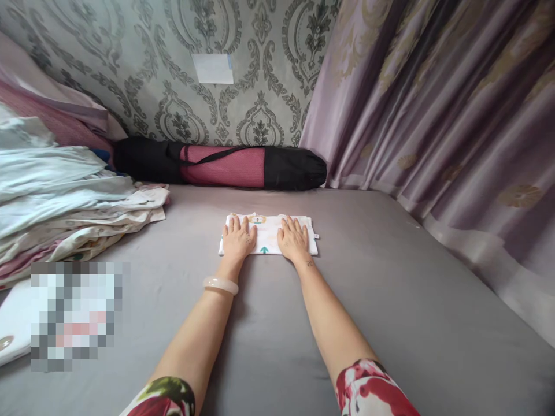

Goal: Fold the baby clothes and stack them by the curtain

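A folded white cloth (265, 237) with a small printed pattern, including a green arrow shape, lies flat on the grey sheet. Its long side runs left to right, and a small white tag sticks out at the right end. My left hand (239, 236) rests palm down on the cloth's left part, fingers stretched forward. On the right part lies my right hand (293, 237), also flat with its fingers extended. Both hands press on top of the fabric without gripping it. The cloth under my palms is hidden.
A heap of loose clothes (65, 196) is piled at the left. Against the patterned wall lies a long black and pink rolled bag (221, 166). Purple curtains (433, 104) hang along the right side. A white object (17, 320), partly pixelated, lies at lower left.
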{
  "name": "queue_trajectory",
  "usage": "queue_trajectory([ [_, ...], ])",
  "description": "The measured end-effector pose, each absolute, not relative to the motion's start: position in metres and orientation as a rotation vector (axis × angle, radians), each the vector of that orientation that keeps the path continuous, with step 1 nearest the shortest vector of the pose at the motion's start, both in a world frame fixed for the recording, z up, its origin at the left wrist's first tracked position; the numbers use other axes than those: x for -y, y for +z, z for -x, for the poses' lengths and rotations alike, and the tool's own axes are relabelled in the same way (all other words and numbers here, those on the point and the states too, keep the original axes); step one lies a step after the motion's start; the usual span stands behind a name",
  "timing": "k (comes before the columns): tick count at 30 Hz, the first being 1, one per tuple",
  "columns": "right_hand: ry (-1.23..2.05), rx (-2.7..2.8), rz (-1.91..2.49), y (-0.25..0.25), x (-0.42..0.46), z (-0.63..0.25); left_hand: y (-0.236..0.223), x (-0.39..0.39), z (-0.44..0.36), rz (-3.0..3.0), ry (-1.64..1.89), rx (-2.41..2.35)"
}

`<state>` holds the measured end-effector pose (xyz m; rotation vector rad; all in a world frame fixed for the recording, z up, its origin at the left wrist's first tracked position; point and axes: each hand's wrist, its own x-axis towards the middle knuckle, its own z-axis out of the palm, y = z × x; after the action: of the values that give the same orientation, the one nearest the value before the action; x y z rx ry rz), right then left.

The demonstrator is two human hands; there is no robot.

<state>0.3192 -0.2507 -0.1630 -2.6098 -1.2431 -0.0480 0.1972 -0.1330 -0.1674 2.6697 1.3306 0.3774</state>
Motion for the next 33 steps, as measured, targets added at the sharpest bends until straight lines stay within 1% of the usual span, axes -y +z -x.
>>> queue_trajectory([
  [5, -0.047, 1.116, 2.664, -0.161, 0.258, -0.328, -0.166, 0.127, -0.194, -2.619, 0.372, -1.403],
  [10, 0.009, 0.981, 2.747, -0.159, 0.264, -0.336, -0.161, 0.117, -0.184, -2.596, 0.284, -1.390],
  [16, 0.008, 0.976, 2.780, -0.160, 0.265, -0.339, -0.161, 0.110, -0.175, -2.610, 0.212, -1.337],
  [20, 0.015, 0.976, 2.789, -0.157, 0.264, -0.337, -0.160, 0.110, -0.175, -2.633, 0.264, -1.319],
  [24, -0.089, 1.031, 2.733, -0.152, 0.263, -0.335, -0.157, 0.110, -0.178, -2.728, 0.448, -1.315],
  [26, -0.112, 1.074, 2.709, -0.152, 0.263, -0.335, -0.158, 0.110, -0.180, -2.768, 0.481, -1.281],
  [30, -0.009, 1.085, 2.732, -0.157, 0.262, -0.336, -0.164, 0.108, -0.181, -2.734, 0.330, -1.232],
  [33, -0.004, 1.086, 2.740, -0.160, 0.263, -0.336, -0.167, 0.107, -0.181, -2.724, 0.292, -1.235],
])
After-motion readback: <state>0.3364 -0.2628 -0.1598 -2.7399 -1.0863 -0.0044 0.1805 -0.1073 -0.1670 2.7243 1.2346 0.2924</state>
